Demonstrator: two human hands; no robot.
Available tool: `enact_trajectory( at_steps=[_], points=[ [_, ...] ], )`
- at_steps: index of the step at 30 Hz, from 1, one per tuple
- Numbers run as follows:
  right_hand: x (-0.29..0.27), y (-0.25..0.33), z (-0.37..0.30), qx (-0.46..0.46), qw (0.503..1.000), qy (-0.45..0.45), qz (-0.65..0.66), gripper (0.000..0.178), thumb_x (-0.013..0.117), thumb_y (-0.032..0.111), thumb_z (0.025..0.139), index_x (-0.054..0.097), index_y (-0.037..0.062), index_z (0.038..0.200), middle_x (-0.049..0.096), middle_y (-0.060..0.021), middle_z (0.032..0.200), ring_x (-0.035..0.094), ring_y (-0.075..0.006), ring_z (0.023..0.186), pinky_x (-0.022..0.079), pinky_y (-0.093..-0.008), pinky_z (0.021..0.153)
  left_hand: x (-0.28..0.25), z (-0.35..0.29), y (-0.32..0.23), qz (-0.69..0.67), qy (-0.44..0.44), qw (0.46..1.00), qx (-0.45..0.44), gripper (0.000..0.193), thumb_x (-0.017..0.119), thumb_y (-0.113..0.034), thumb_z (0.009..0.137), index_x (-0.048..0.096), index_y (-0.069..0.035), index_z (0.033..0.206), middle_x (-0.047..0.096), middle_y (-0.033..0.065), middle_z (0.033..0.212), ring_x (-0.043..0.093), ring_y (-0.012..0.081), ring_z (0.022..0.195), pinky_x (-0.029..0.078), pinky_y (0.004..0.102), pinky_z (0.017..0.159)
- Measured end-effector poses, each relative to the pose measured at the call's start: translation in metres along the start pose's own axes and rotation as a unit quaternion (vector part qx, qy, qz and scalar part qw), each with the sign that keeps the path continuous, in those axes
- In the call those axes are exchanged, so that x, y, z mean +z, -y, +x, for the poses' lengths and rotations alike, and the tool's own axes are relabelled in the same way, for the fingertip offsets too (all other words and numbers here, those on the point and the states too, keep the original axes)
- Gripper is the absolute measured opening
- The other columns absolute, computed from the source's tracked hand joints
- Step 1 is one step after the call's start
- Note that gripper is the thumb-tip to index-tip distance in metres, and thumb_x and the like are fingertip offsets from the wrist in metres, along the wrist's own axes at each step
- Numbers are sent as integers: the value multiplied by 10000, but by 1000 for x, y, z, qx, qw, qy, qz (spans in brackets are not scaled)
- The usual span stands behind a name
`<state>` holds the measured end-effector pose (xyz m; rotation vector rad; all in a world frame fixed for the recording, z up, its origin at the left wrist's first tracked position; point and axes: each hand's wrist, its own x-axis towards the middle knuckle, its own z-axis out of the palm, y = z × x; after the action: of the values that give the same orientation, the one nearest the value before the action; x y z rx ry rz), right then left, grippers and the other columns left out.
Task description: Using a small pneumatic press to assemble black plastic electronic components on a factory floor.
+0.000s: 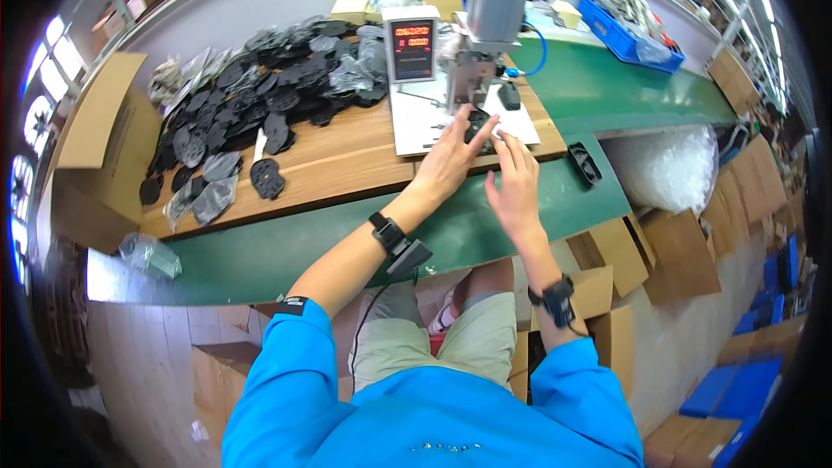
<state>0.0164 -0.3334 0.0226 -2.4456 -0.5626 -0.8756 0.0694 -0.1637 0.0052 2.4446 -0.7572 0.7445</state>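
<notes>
A small black plastic part (476,125) sits on the white base plate (416,128), below the head of a grey bench press (496,13). My left hand (446,163) reaches in from the left, its index finger and thumb on either side of that part, gripping it. Just to the right is my right hand (517,184), its fingers stretched out and its thumb apart, with nothing visible in it. Its fingertips are close to the part; whether they touch it cannot be told. Another black piece (509,95) lies behind, at the right of the press.
A large heap of flat black parts (234,100) covers the left of the wooden board. A control box (412,45) with red digits stands left of the press. At right are a black tray-like piece (584,165) and a blue bin (628,35). An open carton (104,152) borders the left.
</notes>
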Motion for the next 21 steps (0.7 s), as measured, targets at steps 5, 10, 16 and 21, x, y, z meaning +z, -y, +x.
enact_trajectory(
  at_steps=[5, 10, 16, 21],
  points=[
    [51, -20, 32, -20, 998, 39, -47, 508, 751, -3, 777, 675, 53, 1276, 691, -85, 1209, 651, -313, 1177, 484, -473, 1018, -10, -2, -4, -106, 20, 994, -4, 903, 639, 99, 874, 357, -214, 1673, 230, 273, 1713, 551, 462, 1396, 532, 494, 1131],
    [41, -14, 32, -27, 998, 44, -40, 411, 787, -19, 759, 695, 71, 1149, 685, -79, 1096, 652, -324, 1047, 503, -470, 941, -79, -66, 27, 103, -87, 986, -97, 768, 659, -31, 858, 416, 29, 1584, 306, 307, 1678, 313, 490, 1553, 293, 558, 1283],
    [38, -7, 38, -31, 998, 49, -30, 409, 751, -46, 744, 703, 57, 1136, 674, -97, 1072, 646, -352, 1022, 512, -473, 921, -170, -190, 122, 275, -45, 904, -323, 755, 723, -451, 993, 490, 40, 1516, 335, 327, 1655, 343, 483, 1535, 313, 556, 1260],
    [40, -13, 35, -11, 998, 46, -38, 383, 786, -24, 743, 676, 98, 1089, 650, -71, 1070, 640, -328, 1029, 507, -483, 929, -184, -218, 103, 227, 58, 935, -266, 599, 806, -303, 928, 599, -23, 1414, 559, 225, 1496, 525, 417, 1399, 472, 499, 1136]
  ],
)
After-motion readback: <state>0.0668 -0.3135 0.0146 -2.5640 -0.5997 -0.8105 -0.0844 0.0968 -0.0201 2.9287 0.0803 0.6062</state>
